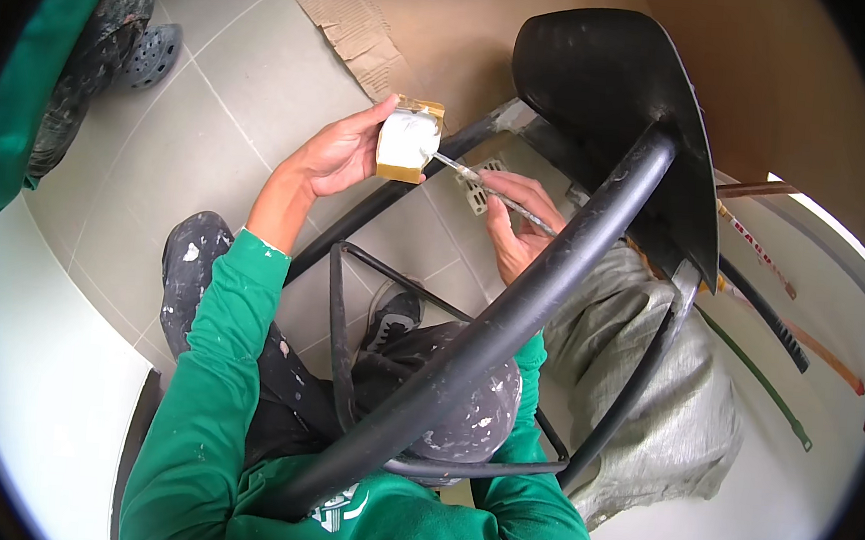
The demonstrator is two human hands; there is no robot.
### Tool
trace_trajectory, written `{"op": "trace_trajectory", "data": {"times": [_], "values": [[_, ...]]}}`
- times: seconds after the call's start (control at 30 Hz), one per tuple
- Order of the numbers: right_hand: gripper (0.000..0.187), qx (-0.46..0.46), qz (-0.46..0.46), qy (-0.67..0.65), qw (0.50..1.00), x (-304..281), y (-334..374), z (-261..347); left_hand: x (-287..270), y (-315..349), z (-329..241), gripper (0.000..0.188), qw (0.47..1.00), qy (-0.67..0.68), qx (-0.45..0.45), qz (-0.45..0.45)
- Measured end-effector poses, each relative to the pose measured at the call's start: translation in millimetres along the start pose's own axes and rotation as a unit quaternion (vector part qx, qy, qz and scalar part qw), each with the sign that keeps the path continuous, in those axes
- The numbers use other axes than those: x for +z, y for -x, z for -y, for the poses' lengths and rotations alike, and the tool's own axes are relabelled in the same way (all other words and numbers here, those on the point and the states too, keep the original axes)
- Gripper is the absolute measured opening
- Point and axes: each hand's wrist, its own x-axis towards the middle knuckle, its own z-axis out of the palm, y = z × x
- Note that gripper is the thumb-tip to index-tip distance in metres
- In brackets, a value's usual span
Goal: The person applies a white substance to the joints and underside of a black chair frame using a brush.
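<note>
My left hand (332, 153) grips a small yellowish-brown tub (399, 173) from its left side, thumb along the top edge. Thick white paint (409, 138) fills the tub. Pinched in my right hand (524, 226) is a thin paintbrush (493, 194), its tip against the paint at the tub's right side. A black metal frame with a thick tube (520, 306) slants across my lap, passing in front of my right forearm and hiding part of it. The frame carries a dark, curved panel (597, 71) at its far end.
A grey woven sack (644, 405) stands right of the frame. Several rods, one a green strip (761, 383), lie at the far right. A white drain grate (481, 188) is in the tiled floor (235, 76). Cardboard (359, 29) lies ahead. Another person's clog (154, 55) shows at upper left.
</note>
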Motion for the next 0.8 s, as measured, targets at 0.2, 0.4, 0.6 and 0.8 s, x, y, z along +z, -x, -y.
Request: {"op": "trace_trajectory", "data": {"times": [0.2, 0.4, 0.6, 0.8], "values": [[0.022, -0.011, -0.024, 0.017, 1.0, -5, 4, -12, -14, -9, 5, 0.064, 1.0, -0.002, 0.002, -0.018], [0.022, -0.055, -0.136, 0.083, 0.986, -16, -2, -14, -52, -34, 3, 0.066, 0.995, 0.083, 0.049, 0.014], [0.022, -0.128, -0.175, 0.206, 0.954, -21, -18, -25, -100, -56, 14, 0.07, 0.989, 0.109, 0.095, 0.043], [0.019, -0.133, -0.17, 0.216, 0.952, -5, -26, -18, -115, -54, 17, 0.073, 0.986, 0.113, 0.082, 0.096]]}}
